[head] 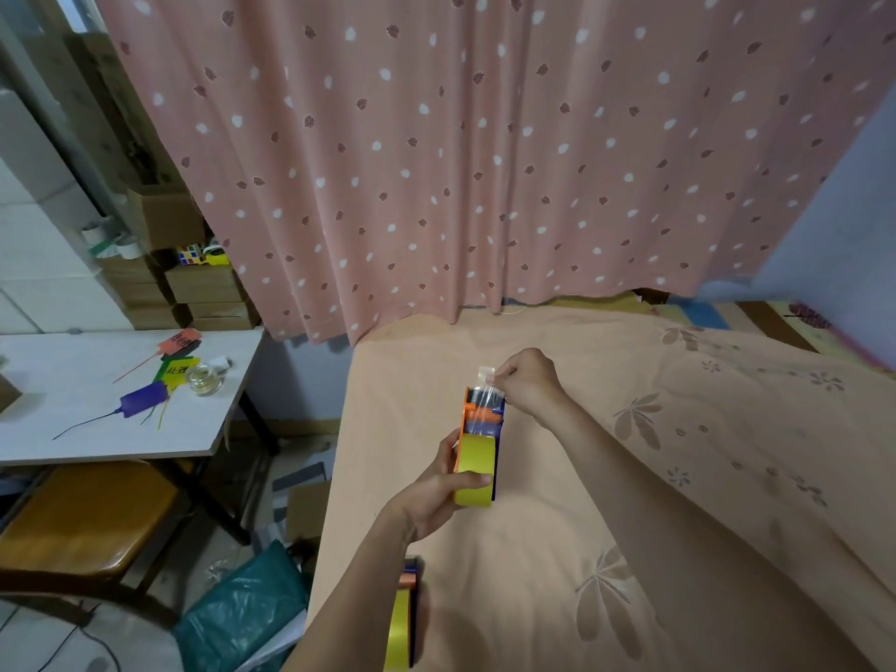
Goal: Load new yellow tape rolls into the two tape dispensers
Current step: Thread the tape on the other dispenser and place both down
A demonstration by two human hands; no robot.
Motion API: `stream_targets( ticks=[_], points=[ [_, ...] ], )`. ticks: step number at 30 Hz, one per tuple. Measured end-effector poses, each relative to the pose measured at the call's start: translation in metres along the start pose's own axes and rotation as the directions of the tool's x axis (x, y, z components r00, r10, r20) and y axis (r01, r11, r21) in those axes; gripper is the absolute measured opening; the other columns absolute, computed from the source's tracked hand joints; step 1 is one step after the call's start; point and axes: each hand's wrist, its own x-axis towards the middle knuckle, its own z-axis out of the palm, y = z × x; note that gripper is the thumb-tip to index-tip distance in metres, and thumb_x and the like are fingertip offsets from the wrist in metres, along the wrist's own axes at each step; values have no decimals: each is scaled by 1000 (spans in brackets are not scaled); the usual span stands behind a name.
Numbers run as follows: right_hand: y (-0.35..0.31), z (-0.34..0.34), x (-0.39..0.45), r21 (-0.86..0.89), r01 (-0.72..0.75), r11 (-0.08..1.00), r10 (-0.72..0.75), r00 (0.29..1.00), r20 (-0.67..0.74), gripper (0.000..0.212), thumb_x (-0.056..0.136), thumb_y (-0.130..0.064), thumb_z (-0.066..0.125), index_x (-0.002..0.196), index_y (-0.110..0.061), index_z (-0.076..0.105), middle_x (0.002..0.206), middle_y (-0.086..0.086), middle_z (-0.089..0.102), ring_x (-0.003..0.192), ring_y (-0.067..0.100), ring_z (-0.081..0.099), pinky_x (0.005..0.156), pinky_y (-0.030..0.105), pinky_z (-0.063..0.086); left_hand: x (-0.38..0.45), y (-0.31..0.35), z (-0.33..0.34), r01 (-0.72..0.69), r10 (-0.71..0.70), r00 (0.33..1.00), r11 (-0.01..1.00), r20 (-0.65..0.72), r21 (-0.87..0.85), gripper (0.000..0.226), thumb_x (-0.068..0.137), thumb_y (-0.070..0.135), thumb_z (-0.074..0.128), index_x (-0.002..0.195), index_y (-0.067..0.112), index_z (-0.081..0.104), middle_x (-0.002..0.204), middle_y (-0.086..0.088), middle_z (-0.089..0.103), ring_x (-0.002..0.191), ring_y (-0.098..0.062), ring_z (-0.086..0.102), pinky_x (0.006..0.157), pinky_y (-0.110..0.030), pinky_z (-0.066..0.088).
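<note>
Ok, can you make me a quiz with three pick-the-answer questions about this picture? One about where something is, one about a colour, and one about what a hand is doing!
1. Where is the second tape dispenser?
A. On the white table
B. On the bed, beside the left forearm
C. On the chair

2. What colour is the tape roll in the held dispenser?
A. Yellow
B. Green
C. Red

3. What is the right hand doing?
A. Lying flat on the bed
B. Pinching the tape end
C. Holding a jar

Answers: 1 B, it lies at the bed's near edge. 2 A, the roll is yellow. 3 B, the fingers pinch the clear strip above the dispenser, while the left hand grips the roll.
</note>
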Motion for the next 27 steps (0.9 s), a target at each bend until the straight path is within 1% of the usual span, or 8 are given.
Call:
stream_targets(
  ticks=[3,7,11,13,15,18,22,27],
  points=[
    [-6,-2,-2,-41,75,996,-74,997,37,14,87,-13,74,84,1,77,96,10,75,93,21,66,82,28,53,2,4,-2,6,-6,1000,1000,15,0,91,68,3,74,147,27,33,128,-9,56,108,-25,59,84,-38,54],
    [-19,-5,-3,-107,134,985,-133,991,13,12,85,-15,75,79,-5,77,85,5,73,84,18,66,72,23,46,11,14,8,4,-6,998,999,-55,-34,90,64,28,81,143,27,38,135,-3,56,115,-24,59,90,-43,51],
    [-25,-6,-3,-149,142,979,-140,990,25,12,86,-12,73,76,-6,74,96,7,75,87,22,70,70,24,54,22,22,23,18,-5,991,995,-133,93,88,61,46,81,136,24,39,131,-2,61,114,-20,63,97,-45,51],
    [-27,-11,-1,-183,142,973,-138,990,31,10,85,-12,73,80,-5,77,98,10,75,95,25,70,83,32,58,24,22,27,30,-11,987,993,-163,115,83,64,44,81,134,23,41,127,-1,63,110,-19,65,93,-42,52],
    [-28,-17,1,-219,146,965,-136,989,62,9,84,-13,76,84,-4,79,100,11,76,98,25,69,87,33,57,25,21,27,39,-19,986,992,-167,119,78,67,40,80,134,24,43,125,-1,64,107,-19,66,88,-38,53],
    [-28,-24,5,-214,149,965,-129,986,105,14,83,-13,79,89,-1,79,103,12,75,98,24,68,85,31,55,23,19,24,52,-31,991,986,-132,157,78,67,37,81,134,28,44,126,1,64,109,-19,65,93,-40,53],
    [-27,-22,9,-190,144,971,-122,985,122,12,83,-12,80,88,-1,79,102,11,75,90,19,66,78,26,52,18,18,20,52,-39,996,983,-81,176,86,60,37,84,135,30,42,126,1,63,106,-18,65,90,-38,52],
    [-29,-23,15,-185,153,971,-132,984,123,14,81,-12,82,89,0,79,100,13,75,97,23,68,80,25,50,9,9,9,63,-64,998,984,-4,165,93,60,25,86,139,32,37,132,-8,59,112,-23,62,93,-42,53]
  ],
)
